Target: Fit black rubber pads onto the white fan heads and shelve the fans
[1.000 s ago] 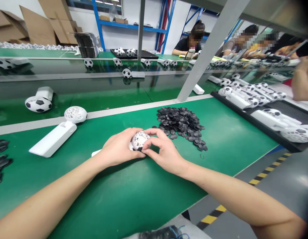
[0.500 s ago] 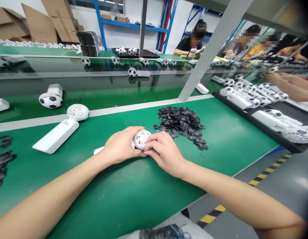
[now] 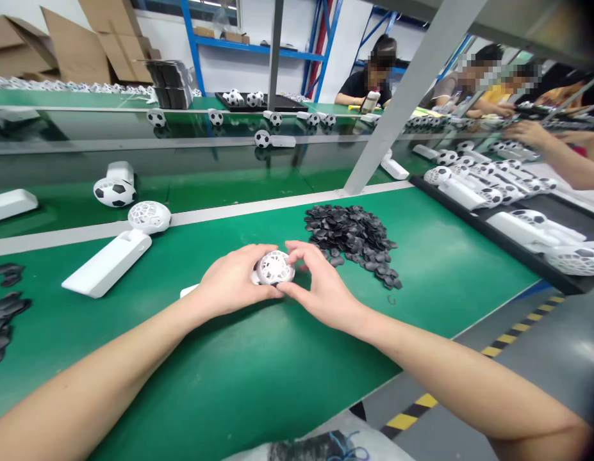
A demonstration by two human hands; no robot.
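Note:
Between my two hands is a white handheld fan (image 3: pixel 274 266) with a round soccer-ball head, its open grille facing up. My left hand (image 3: pixel 236 276) wraps the head from the left, and the fan's handle runs under that palm, only its end showing. On the other side, my right hand (image 3: pixel 320 285) has its thumb on the lower edge of the head and its index finger on the upper right edge. Just beyond my right hand lies a heap of small black pieces (image 3: pixel 347 234). A second white fan (image 3: pixel 109 262) rests to the left on the green table (image 3: pixel 258 378).
More black pieces (image 3: pixel 6 314) lie at the far left. A black tray (image 3: pixel 493 240) of fans stands at the right. Behind the pale ledge, a conveyor (image 3: pixel 220 176) carries several fans. A slanted metal post (image 3: pixel 402 109) rises there. Co-workers sit beyond; a co-worker's hand (image 3: pixel 532 134) is over the tray's far side.
My right fingers have spread from a pinch to a wider hold around the fan's head, uncovering more grille. Fans on the near belt moved right; those on the far belt moved left.

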